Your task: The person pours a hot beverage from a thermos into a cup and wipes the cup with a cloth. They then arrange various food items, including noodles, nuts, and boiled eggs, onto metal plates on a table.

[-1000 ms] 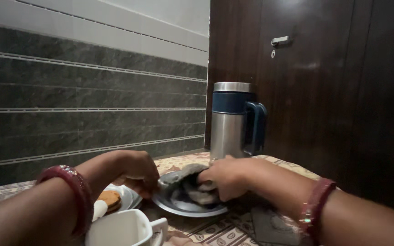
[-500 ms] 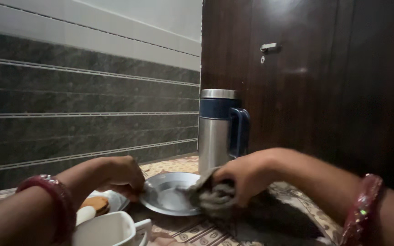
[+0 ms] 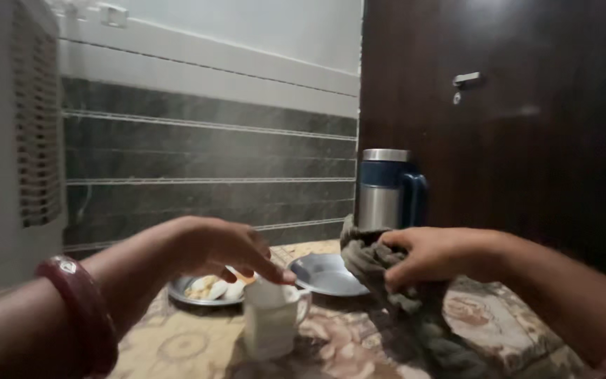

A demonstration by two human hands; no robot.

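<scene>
In the head view, a grey cloth is being gripped in the right hand, the fingers curled shut around its bunched upper part while the rest is hanging down onto the patterned table covering. The cloth is being held just to the right of the empty steel plate, above its near edge and seemingly apart from it. The left hand is being stretched out, fingers loosely spread and holding nothing, with the fingertips being brought right over the rim of the white mug; whether the rim is being touched cannot be told. Behind the mug, a second steel plate with biscuits is being left untouched, and a steel and blue jug is standing near the dark wooden door.

Judging from this, the wiping of the empty plate is being broken off and the mug is being reached for as the following piece. A firm hold on the mug's rim or handle is being called for, with the cloth kept bunched so that the hanging end is not being dragged across the biscuits.
</scene>
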